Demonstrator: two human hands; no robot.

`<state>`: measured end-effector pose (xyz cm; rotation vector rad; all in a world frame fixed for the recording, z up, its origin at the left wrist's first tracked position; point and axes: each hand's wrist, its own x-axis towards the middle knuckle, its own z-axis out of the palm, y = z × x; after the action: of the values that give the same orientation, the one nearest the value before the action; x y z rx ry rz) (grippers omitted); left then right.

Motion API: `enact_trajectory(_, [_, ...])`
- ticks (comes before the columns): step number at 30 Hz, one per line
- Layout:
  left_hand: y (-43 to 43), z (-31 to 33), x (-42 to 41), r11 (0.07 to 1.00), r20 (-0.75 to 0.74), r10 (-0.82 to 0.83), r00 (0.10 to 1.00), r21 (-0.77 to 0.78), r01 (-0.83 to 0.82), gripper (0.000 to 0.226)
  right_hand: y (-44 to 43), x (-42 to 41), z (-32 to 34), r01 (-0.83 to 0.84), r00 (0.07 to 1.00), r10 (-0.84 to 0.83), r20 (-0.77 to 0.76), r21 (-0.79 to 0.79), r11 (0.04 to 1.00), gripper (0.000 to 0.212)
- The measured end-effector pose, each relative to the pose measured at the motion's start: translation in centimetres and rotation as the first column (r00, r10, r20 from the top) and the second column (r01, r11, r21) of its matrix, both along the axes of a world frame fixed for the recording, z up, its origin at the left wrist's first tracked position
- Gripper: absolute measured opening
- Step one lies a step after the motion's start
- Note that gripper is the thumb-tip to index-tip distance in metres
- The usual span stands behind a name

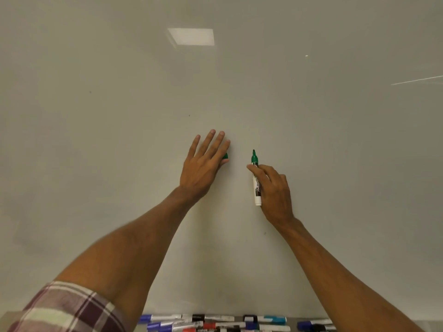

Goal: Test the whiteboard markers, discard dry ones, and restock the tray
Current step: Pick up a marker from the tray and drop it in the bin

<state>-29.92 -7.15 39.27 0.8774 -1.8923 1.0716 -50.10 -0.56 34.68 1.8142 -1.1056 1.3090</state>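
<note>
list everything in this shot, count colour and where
whiteboard: one, off-white, fills the view
light reflection: one, white, upper board
green marker: one, uncapped, white barrel, tip up, in right hand
green cap: one, pinched by left hand thumb
tray markers: roughly ten, blue, black, red, teal caps, bottom edge
tray: one, grey, under the board
plaid sleeve: one, maroon and white, left arm
left hand: one, fingers straight, at the board
right hand: one, grips the marker
</note>
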Motion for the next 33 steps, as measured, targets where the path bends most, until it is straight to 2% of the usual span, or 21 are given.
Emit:
enact_trajectory(3, [0.9,-3.5,0.5,0.999,0.000,-0.015,1.000,0.048,0.015,0.048,0.8,0.4,-1.8,-0.055,0.998,0.055,0.004,0.102,0.993,0.046])
enact_trajectory(10, [3.3,-10.7,2.1,0.987,0.052,-0.025,0.998,0.160,0.017,0.047,4.0,1.7,-5.9,-0.225,0.974,0.214,0.070,0.351,0.909,0.054])
enact_trajectory(14, [5.2,-13.7,3.2,0.973,0.051,-0.055,0.997,0.228,0.042,0.047,5.8,3.1,-8.3,-0.306,0.948,0.234,0.215,0.418,0.855,0.053])
enact_trajectory(17, [6.7,-15.4,3.7,0.964,0.052,-0.067,0.996,0.260,0.052,0.045,7.1,4.3,-10.1,-0.344,0.925,0.220,0.309,0.436,0.832,0.044])
enact_trajectory(19, [7.5,-16.2,4.0,0.958,0.042,-0.090,0.995,0.278,0.075,0.041,8.0,4.9,-11.1,-0.334,0.926,0.204,0.318,0.437,0.835,0.034])
enact_trajectory(22, [8.8,-17.3,4.4,0.944,0.040,-0.110,0.993,0.318,0.091,0.044,9.4,5.3,-12.4,-0.276,0.954,0.174,0.244,0.488,0.828,0.026])
enact_trajectory(27, [10.8,-19.1,4.5,0.928,0.079,-0.134,0.988,0.359,0.097,0.041,12.2,4.7,-14.3,-0.110,0.992,0.047,0.120,0.601,0.792,0.038])
enact_trajectory(29, [11.7,-19.9,4.0,0.916,0.090,-0.157,0.983,0.386,0.111,0.046,13.4,4.3,-14.7,-0.047,0.998,0.012,0.061,0.622,0.781,0.037])
enact_trajectory(33, [13.3,-21.1,1.9,0.906,0.106,-0.233,0.967,0.385,0.176,0.039,15.4,3.2,-15.4,0.020,0.999,-0.034,0.009,0.648,0.761,0.035])
